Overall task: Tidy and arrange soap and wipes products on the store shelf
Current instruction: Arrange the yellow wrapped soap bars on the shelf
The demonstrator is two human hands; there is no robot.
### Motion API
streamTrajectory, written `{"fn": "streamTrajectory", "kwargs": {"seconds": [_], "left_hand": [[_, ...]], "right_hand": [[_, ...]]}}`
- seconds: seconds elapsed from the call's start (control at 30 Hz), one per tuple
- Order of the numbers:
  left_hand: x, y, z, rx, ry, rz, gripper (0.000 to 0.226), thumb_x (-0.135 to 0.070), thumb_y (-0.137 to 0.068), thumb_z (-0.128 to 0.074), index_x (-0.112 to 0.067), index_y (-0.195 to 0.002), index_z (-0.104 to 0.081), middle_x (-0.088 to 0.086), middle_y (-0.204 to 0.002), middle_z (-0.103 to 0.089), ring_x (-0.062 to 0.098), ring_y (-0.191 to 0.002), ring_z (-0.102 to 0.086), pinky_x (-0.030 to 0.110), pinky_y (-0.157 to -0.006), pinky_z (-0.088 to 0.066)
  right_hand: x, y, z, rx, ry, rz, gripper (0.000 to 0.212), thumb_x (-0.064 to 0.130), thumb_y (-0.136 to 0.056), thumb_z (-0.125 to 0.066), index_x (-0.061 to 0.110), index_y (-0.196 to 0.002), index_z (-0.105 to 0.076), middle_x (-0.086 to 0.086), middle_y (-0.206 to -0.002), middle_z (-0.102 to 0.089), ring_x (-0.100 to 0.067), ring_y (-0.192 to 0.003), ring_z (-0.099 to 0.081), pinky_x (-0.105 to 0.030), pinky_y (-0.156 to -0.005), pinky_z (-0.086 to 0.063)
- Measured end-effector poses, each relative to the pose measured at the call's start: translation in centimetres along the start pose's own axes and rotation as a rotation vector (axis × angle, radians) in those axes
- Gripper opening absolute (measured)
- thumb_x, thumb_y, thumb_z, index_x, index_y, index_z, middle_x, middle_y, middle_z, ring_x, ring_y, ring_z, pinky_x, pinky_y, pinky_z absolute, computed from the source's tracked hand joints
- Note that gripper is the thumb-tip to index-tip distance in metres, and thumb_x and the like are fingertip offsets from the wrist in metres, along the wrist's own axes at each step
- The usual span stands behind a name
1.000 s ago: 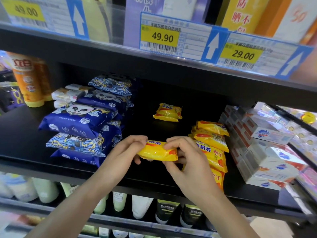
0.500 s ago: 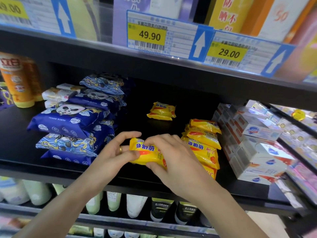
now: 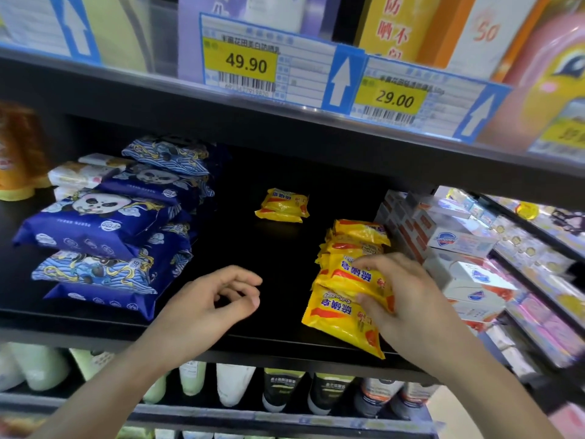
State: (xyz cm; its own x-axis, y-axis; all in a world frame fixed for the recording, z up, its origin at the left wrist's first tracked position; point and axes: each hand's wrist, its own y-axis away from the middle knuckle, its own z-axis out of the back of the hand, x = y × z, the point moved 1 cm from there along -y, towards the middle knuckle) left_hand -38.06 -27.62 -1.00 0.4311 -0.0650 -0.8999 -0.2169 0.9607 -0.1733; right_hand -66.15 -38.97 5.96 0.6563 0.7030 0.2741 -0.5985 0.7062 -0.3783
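Observation:
A row of yellow soap packs (image 3: 351, 245) leans front to back on the black shelf (image 3: 272, 258). My right hand (image 3: 408, 299) pinches one yellow soap pack (image 3: 354, 274) at the front of that row, above another pack (image 3: 338, 321) lying at the shelf's front edge. My left hand (image 3: 205, 308) hovers over the shelf's middle, fingers loosely curled, holding nothing. Two more yellow packs (image 3: 283, 205) lie stacked farther back. Blue panda wipes packs (image 3: 104, 226) are piled at the left.
White boxed soaps (image 3: 452, 258) stand stacked right of the yellow row. White tissue packs (image 3: 82, 172) and an orange bottle (image 3: 15, 160) sit at far left. Price labels (image 3: 247, 63) hang on the shelf above; tubes (image 3: 234, 384) stand on the shelf below.
My right hand carried the yellow pack rightward from the shelf's middle onto the soap row. My left hand let go of it and stayed near the middle.

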Motion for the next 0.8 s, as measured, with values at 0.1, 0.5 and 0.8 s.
{"fn": "streamTrajectory", "kwargs": {"seconds": [0.1,0.5,0.8], "left_hand": [[0.2,0.0,0.0,-0.003,-0.008,-0.001,0.044,-0.066,-0.075,-0.061,-0.051,-0.116,-0.067,-0.018,-0.113,-0.075,0.002,-0.109,-0.066,0.031,-0.098,-0.041],[0.4,-0.1,-0.2,-0.037,-0.122,-0.007,0.042,-0.066,-0.073,-0.06,-0.056,-0.113,-0.065,-0.026,-0.113,-0.071,-0.001,-0.111,-0.063,0.032,-0.097,-0.046],[0.0,-0.5,-0.2,-0.09,-0.497,-0.106,0.035,-0.056,-0.084,-0.055,-0.048,-0.117,-0.063,-0.037,-0.108,-0.058,-0.007,-0.113,-0.048,0.03,-0.102,-0.043]], "right_hand": [[0.0,0.7,-0.7,0.063,-0.001,-0.001,0.047,0.033,-0.088,-0.078,0.039,-0.131,-0.06,0.017,-0.124,-0.058,-0.013,-0.117,-0.048,-0.034,-0.1,-0.041],[1.2,1.4,-0.9,0.1,0.058,0.064,0.056,0.046,-0.079,-0.072,0.038,-0.133,-0.061,0.018,-0.132,-0.053,-0.017,-0.116,-0.047,-0.041,-0.097,-0.044],[0.9,1.2,-1.2,0.113,0.109,0.057,0.056,0.03,-0.083,-0.079,0.046,-0.132,-0.06,0.02,-0.126,-0.054,-0.013,-0.113,-0.044,-0.039,-0.097,-0.042]]}}
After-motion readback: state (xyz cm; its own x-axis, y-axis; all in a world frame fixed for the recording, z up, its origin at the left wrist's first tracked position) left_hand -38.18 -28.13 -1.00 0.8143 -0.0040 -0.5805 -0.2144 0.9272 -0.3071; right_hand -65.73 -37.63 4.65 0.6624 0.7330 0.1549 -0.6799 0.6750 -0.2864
